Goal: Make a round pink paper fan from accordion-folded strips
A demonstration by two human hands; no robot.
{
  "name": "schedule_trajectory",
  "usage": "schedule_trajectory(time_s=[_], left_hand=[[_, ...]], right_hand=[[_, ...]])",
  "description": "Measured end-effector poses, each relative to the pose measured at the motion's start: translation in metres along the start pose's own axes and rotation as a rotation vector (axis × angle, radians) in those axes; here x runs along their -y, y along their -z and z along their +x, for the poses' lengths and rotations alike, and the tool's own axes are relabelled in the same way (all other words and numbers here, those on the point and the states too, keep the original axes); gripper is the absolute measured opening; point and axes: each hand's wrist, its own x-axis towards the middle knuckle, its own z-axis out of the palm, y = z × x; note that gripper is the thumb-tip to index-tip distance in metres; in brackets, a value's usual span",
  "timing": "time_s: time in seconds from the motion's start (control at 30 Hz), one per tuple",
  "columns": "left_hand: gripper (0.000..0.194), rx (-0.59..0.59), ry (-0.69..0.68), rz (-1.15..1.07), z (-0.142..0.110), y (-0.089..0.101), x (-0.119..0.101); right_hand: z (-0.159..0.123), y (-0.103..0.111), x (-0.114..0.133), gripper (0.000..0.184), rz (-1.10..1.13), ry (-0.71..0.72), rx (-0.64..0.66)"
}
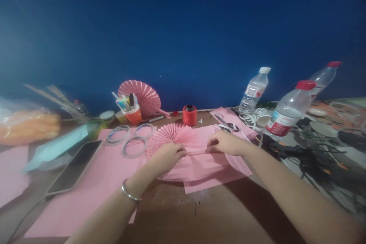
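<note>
A sheet of pink paper [191,169] lies across the middle of the table, with a narrow fold along its far edge. My left hand [170,156] grips that folded edge at the left, fingers closed and curled over it. At the right end of the fold, my right hand [227,143] pinches the paper between thumb and fingers. Just beyond my left hand rests a pleated pink paper fan [175,134], partly opened and marked with small dark dots. Scissors [227,124] lie just past my right hand, on more pink paper.
Behind stand a red thread spool [189,116], a red pen cup [133,114] and an upright pink fan [143,97]. Tape rolls [135,147] and a phone [76,166] lie left. Water bottles [290,110] and tangled black cables [317,164] crowd the right. A blue wall [183,38] rises behind.
</note>
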Motion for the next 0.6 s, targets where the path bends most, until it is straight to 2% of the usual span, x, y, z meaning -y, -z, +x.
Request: schedule_trajectory(time_s=[0.13,0.33,0.5,0.6], left_hand=[[0.031,0.009,0.05,0.059,0.001,0.003,0.002],[0.034,-0.006,0.108,0.025,0.001,0.011,0.008],[0.033,-0.042,0.152,-0.037,0.002,0.018,0.024],[0.033,-0.012,0.139,-0.057,0.002,0.022,0.036]], right_hand=[[0.0,0.005,-0.011,0.021,0.019,-0.016,-0.065],[-0.002,0.013,-0.015,0.021,0.043,-0.002,-0.11],[-0.003,0.022,-0.026,0.024,0.031,-0.008,-0.091],[-0.004,0.026,-0.033,0.024,0.031,-0.008,-0.092]])
